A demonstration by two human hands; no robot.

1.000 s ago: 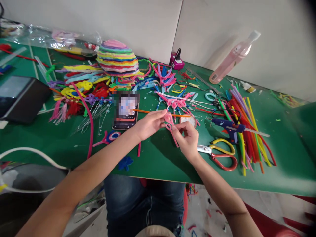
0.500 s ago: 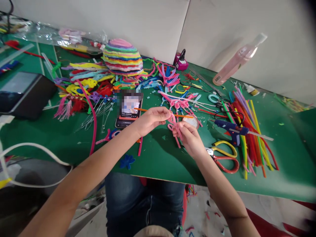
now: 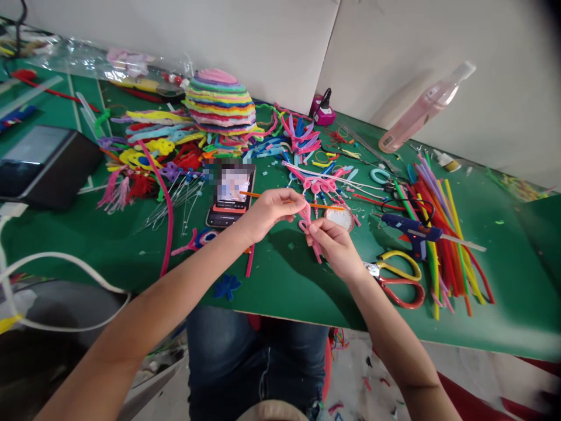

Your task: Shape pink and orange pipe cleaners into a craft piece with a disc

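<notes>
Between my two hands is a pink pipe cleaner [image 3: 304, 225] bent into loops, with a straight tail pointing down. My left hand [image 3: 280, 209] pinches its upper loop between thumb and fingertips. Lower down, my right hand [image 3: 332, 241] grips the place where the loops meet. An orange stick [image 3: 326, 206] runs behind my left hand, partly hidden by it. Just beyond my hands lie a round dish of small white bits [image 3: 339, 218] and a pink beaded piece [image 3: 318, 185]. A phone [image 3: 231, 193] with a lit screen lies left of my left hand.
On the green table [image 3: 284, 292], scissors [image 3: 397, 279], a blue glue gun [image 3: 409, 227] and a bundle of coloured pipe cleaners [image 3: 451, 245] lie to the right. A pink bottle [image 3: 423, 108] leans on the wall. A striped dome [image 3: 220, 102] stands at the back; a black box [image 3: 48, 166] sits left.
The pink loops have turned and look narrower, drawn closer together. My right hand has shifted slightly left, its fingers now nearer the middle of the loops. My left hand keeps its pinch.
</notes>
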